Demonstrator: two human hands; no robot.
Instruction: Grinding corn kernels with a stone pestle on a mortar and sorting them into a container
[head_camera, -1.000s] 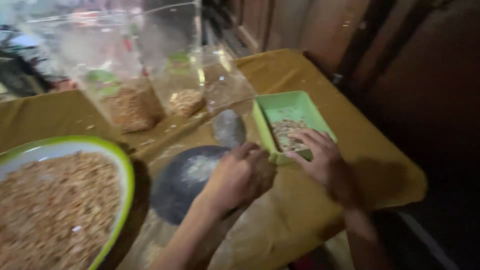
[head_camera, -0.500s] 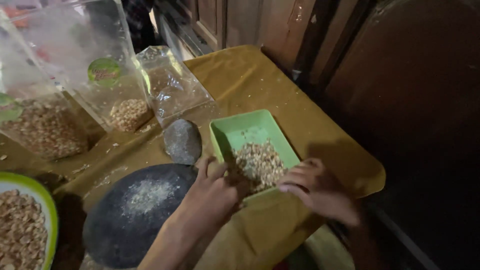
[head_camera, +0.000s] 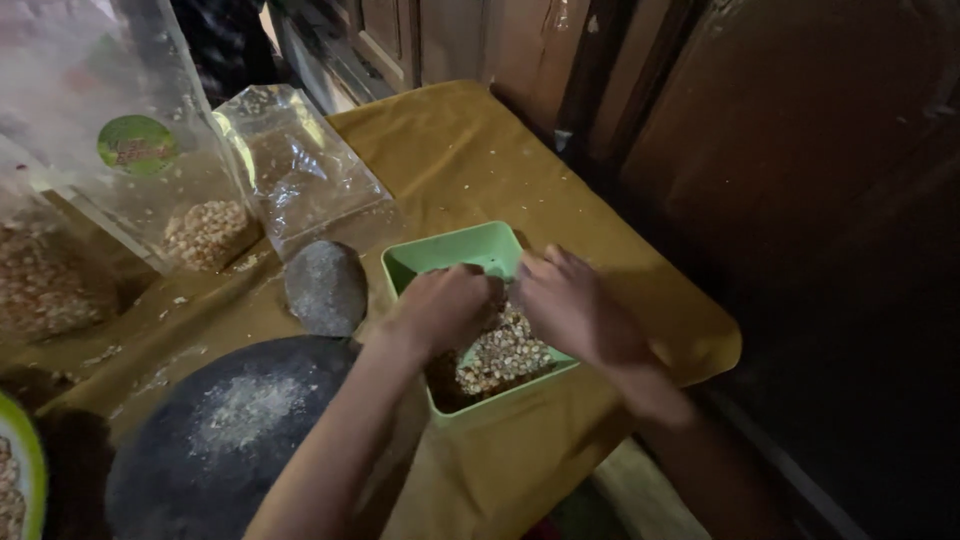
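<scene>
A person's two bare hands work inside a square green tray (head_camera: 455, 250) that sits near the edge of a table covered in a mustard-yellow cloth (head_camera: 470, 150). The tray holds a heap of pale shelled kernels (head_camera: 505, 355), probably peanuts, though the dim light makes that hard to confirm. The left hand (head_camera: 440, 310) is curled, knuckles up, over the tray's left half, its fingers bent down into the kernels. The right hand (head_camera: 570, 305) lies beside it with fingers loosely spread over the heap; whether either hand actually grips any kernels cannot be told, since the fingertips are hidden. The kernels fill only the near part of the tray; its far corner shows bare green, so the work appears to be partway through, with the heap not yet sorted or emptied.

Just left of the tray lies a grey oval grinding stone (head_camera: 325, 285). Nearer the camera is a broad dark stone slab (head_camera: 215, 440) dusted with pale powder. Behind them stand clear plastic bags: a small one (head_camera: 300, 170), nearly empty, and a larger one (head_camera: 205, 230) with kernels at the bottom and a round green label. At the far left edge, the rim of a green bowl (head_camera: 25, 450) of kernels shows. Nothing lies between the hands and the tray; the grinding stone is the closest thing beside it.
</scene>
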